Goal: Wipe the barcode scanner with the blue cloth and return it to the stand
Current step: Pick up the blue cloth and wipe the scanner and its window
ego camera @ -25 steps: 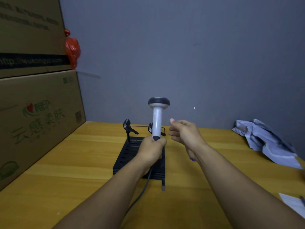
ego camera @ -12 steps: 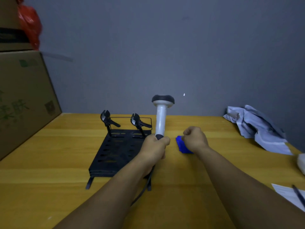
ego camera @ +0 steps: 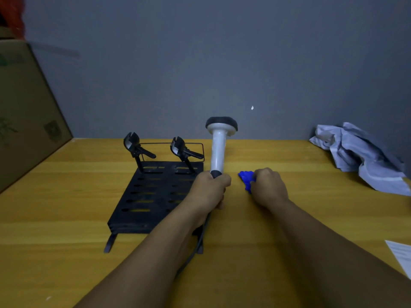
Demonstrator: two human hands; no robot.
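Note:
My left hand (ego camera: 210, 189) grips the bottom of the white barcode scanner (ego camera: 219, 147), which stands upright with its dark head on top; its cable (ego camera: 195, 247) trails down toward me. Just right of it, my right hand (ego camera: 268, 187) is closed over the bunched blue cloth (ego camera: 245, 177) lying on the wooden table (ego camera: 66, 218). The black slotted stand (ego camera: 151, 196) lies flat left of the scanner, with two black clip holders (ego camera: 133, 145) at its far edge.
Large cardboard boxes (ego camera: 24, 121) stand along the left, with something red on top. A crumpled grey-white cloth (ego camera: 360, 156) lies at the back right. A white sheet of paper (ego camera: 400, 256) sits at the right edge. A grey wall closes the back.
My right hand has dropped from mid-air onto the table and closed on the blue cloth. The view has swung right, shifting the stand and boxes leftward. The scanner stays upright in my left hand.

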